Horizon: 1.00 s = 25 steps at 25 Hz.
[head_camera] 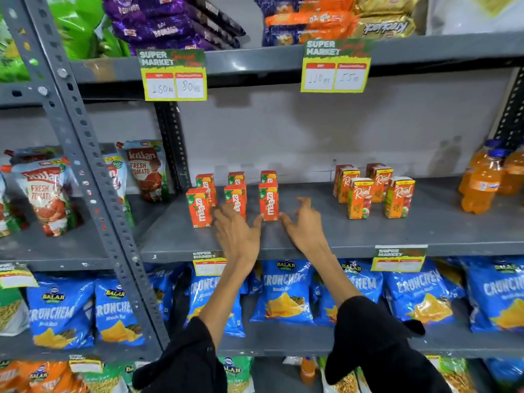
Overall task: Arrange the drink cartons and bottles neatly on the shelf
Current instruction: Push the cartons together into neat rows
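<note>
Several small orange Maaza cartons (pixel 268 201) stand in two rows on the grey shelf (pixel 368 236), left of centre. My left hand (pixel 236 232) rests on the shelf in front of the middle front carton, fingers spread. My right hand (pixel 304 225) lies just right of the right front carton, fingers apart, thumb near its base. Neither hand holds anything. Further right stands a group of several orange Real juice cartons (pixel 360 198). Orange drink bottles (pixel 480 184) with blue caps stand at the shelf's far right.
Tomato ketchup pouches (pixel 46 194) fill the neighbouring shelf on the left, past a slotted grey upright (pixel 85 154). Blue snack bags (pixel 286 293) sit on the shelf below, biscuit packs above. Price tags (pixel 174 75) hang from the upper shelf edge.
</note>
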### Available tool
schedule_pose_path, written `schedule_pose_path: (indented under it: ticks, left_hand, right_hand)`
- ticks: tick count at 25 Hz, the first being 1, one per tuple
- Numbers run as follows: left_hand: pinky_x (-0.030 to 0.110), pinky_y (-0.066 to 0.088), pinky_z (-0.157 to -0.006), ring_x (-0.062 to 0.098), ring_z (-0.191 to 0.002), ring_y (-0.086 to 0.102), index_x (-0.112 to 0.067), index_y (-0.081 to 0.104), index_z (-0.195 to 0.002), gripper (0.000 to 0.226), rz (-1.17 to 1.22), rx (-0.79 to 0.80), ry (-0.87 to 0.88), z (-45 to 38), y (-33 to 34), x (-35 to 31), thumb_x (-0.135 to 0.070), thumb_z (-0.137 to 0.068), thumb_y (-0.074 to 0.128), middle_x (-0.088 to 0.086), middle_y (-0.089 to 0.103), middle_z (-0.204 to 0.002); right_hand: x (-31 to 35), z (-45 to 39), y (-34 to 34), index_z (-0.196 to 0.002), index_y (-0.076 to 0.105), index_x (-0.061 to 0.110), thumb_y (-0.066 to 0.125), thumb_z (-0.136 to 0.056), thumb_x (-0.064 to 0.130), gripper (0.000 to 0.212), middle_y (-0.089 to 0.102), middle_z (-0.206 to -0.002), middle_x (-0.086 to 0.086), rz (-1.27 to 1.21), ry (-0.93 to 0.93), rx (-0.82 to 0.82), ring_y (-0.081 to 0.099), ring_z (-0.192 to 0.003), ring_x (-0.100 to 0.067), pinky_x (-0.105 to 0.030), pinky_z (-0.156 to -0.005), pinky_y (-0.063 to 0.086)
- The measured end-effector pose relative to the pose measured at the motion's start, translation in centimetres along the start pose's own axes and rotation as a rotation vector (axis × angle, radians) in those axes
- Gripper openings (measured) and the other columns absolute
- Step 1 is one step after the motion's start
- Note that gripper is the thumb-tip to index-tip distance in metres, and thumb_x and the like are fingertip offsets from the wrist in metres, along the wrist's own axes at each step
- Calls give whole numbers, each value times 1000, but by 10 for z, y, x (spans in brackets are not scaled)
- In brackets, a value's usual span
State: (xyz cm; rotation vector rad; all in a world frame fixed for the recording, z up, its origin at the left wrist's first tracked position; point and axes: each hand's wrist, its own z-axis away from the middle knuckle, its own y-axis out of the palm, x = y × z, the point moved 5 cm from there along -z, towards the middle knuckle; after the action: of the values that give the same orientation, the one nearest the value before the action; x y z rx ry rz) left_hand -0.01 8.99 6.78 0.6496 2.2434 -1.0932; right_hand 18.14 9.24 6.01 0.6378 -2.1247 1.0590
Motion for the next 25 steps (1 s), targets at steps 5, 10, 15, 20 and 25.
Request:
schedule_pose_path:
  ticks: [5,10,15,20,25]
  left_hand:
    - [48,52,-84,33,-109,60,-14,53,-113,45,111,-31,108,68,38,-90,-43,-85,72,10,59,-119]
    - [42,53,-78,28,-98,67,-19,55,-108,39,364,138,-24,113,102,-178,-38,-82,77,3,71,-100]
    - [43,52,-83,34,-106,64,-11,48,-116,57,278,189,-65,109,139,-212,-32,-76,83,13,63,-116]
    - [49,56,-87,36,-105,66,-8,49,-115,64,30,202,-53,98,159,-211,-41,-75,85,15,68,-112]
    - [49,56,-90,35,-106,66,-9,53,-113,55,-32,146,-12,96,163,-208,-41,-79,81,15,70,-112]
  right_hand:
    - [-36,-2,-100,-121,52,10,64,-91,27,37,66,-107,-11,-102,-110,-164,66,-95,-27,-41,-83,55]
    - [-113,-19,-198,-120,50,1,66,-87,16,40,55,-119,-20,-42,-43,-261,54,-111,-37,-40,-95,43]
    - [-159,-52,-220,-128,42,-11,79,-78,26,73,48,-130,-28,120,112,-135,43,-122,-44,-43,-101,33]
    - [-182,-60,-200,-130,35,-3,85,-65,47,96,47,-132,-25,164,258,-9,43,-128,-43,-48,-105,39]
    - [-187,-71,-193,-124,46,2,81,-72,46,76,58,-127,-22,253,200,48,53,-122,-40,-49,-100,47]
